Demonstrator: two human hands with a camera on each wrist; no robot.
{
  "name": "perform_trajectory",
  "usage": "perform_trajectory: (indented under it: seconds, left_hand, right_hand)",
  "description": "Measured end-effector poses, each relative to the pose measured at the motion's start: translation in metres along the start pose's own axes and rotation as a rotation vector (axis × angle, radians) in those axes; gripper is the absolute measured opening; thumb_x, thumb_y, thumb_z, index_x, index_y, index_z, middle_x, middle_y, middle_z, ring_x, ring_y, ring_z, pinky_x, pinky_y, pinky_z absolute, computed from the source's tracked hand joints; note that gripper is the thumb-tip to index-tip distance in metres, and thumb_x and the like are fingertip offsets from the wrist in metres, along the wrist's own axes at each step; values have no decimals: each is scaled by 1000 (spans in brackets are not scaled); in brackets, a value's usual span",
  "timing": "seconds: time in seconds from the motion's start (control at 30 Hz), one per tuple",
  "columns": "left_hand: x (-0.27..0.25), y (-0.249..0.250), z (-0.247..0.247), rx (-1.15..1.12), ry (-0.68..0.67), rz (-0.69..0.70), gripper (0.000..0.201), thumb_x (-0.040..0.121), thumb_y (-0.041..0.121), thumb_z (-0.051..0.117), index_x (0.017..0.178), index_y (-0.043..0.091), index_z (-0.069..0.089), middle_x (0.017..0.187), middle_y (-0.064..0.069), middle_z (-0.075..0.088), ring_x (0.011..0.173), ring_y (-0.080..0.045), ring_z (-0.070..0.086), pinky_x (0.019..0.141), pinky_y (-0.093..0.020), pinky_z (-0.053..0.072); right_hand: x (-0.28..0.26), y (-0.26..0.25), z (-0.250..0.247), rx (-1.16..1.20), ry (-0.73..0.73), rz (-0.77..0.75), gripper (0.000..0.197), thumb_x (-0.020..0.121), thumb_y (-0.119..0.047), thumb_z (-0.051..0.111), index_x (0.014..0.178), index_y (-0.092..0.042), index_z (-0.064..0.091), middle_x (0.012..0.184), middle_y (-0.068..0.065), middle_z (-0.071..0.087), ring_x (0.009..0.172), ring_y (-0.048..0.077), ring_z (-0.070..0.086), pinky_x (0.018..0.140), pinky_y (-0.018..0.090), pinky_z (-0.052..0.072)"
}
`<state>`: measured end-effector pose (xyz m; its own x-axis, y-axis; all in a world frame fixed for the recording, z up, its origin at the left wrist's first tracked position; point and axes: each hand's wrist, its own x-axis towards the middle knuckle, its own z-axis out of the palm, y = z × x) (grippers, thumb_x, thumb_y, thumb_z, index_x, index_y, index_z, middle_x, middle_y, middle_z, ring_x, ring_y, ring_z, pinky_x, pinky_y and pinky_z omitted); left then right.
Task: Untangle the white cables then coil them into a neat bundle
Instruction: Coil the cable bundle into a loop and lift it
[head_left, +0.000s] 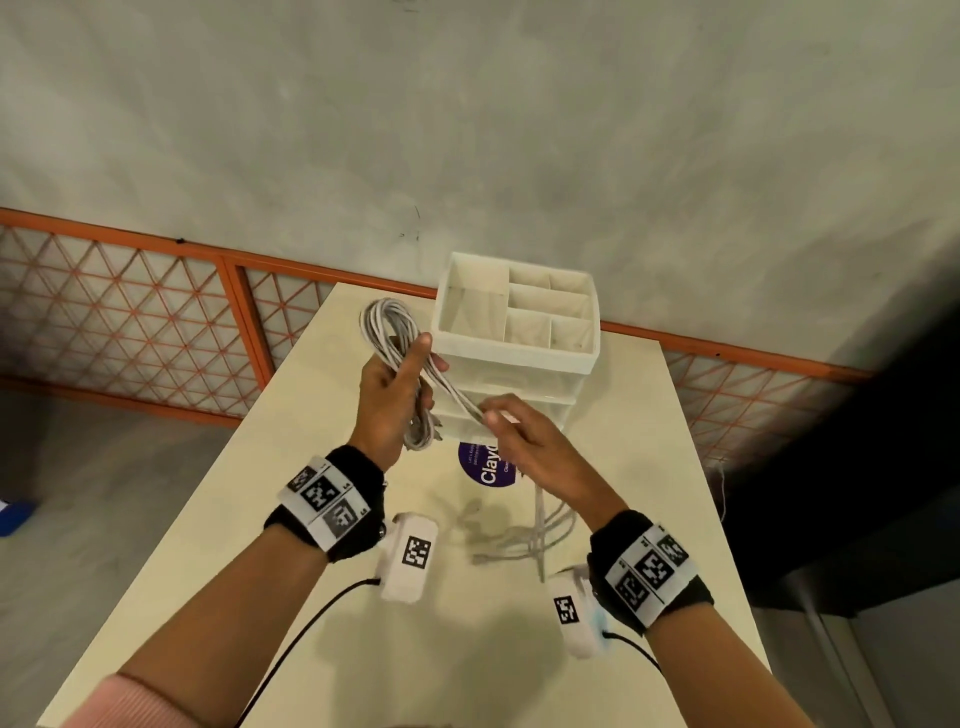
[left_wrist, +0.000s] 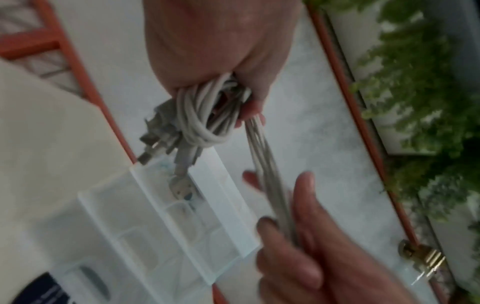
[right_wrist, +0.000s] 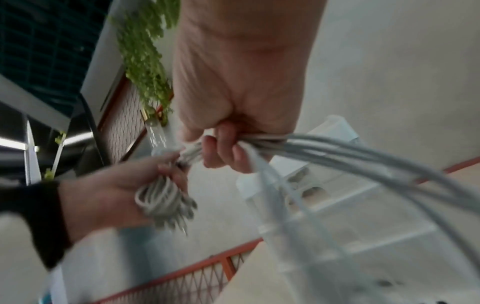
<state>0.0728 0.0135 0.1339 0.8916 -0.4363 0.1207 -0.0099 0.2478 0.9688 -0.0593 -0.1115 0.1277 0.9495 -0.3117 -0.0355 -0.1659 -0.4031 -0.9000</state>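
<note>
Cream surface (head_left: 649, 467), narrow, backed by a grey wall and an orange lattice railing (head_left: 156, 322); green foliage beyond in the wrist views. One white divided organizer (head_left: 519, 317) at the far end, one purple round sticker (head_left: 483, 467) in front of it. Two hands up, above the surface: left hand (head_left: 389, 400) curled round the coiled white cables (head_left: 387, 332), plugs dangling below; right hand (head_left: 540, 447) pinching the loose strands leading off that coil, tails trailing down onto the surface. Cable count unclear, several
</note>
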Motion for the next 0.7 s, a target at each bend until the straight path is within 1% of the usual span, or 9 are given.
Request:
perform_trajectory:
  seconds: [0.07,0.13,0.17,0.23,0.27,0.33,0.43,0.6,0.7]
  left_hand:
    - [0,-9,-1,42,87,-16,40,97,32,51,69,6,63,43,3,51,35,-11,43,39,-21,35]
    - [-1,-18,1,38,156,-40,42,98,30,50,68,4,62,39,4,52,34,-10,45,39,-20,37]
    - [-2,-21,2,30,185,-46,42,98,29,50,65,5,61,40,4,54,35,-10,46,40,-20,39]
    - [-2,-24,4,-2,218,-55,43,98,29,49,62,7,59,40,5,54,37,-11,48,43,-21,41]
    - [-3,-25,5,-22,225,-66,43,98,30,50,61,8,58,39,4,52,37,-13,48,44,-22,41]
    - [-4,-23,8,-75,229,-102,44,97,32,50,60,9,56,36,5,48,36,-14,48,42,-21,39]
    - [-5,-16,11,-149,201,-167,44,96,35,51,59,10,55,38,2,49,34,-13,47,41,-19,39]
    - [-2,-11,15,-172,122,-248,40,95,35,51,61,16,57,50,9,60,56,-7,58,61,-26,44]
    - [-4,-9,20,-183,135,-257,40,95,33,51,61,14,53,48,8,56,49,-5,55,56,-24,43]
  right_hand:
    - [2,-7,1,-37,2,-66,32,96,-34,50,127,-26,57,70,-22,61,70,-3,56,75,11,42]
    - [4,-10,5,-25,-31,-106,35,96,-31,51,131,-26,57,109,-16,66,99,-2,61,95,17,42]
    - [4,-11,8,-9,-62,-113,35,96,-32,51,130,-27,57,109,-10,64,91,4,60,92,21,42]
    - [1,-16,13,28,-112,-102,33,97,-31,49,130,-29,55,88,-1,59,67,16,41,73,26,37]
    - [0,-17,14,31,-135,-103,34,98,-29,47,132,-28,53,77,0,58,64,13,36,68,24,35]
    - [-2,-18,16,7,-187,-111,38,101,-25,42,139,-24,46,59,-4,37,54,4,29,57,17,30]
    - [-3,-16,16,-1,-277,-86,40,102,-24,38,142,-27,40,60,-3,30,52,4,28,52,14,29]
    - [0,-4,12,47,-371,-12,42,102,-23,38,142,-36,35,65,-1,28,59,10,27,49,13,29]
    - [0,-4,10,48,-401,1,42,102,-21,38,139,-41,33,66,0,30,57,6,30,49,12,29]
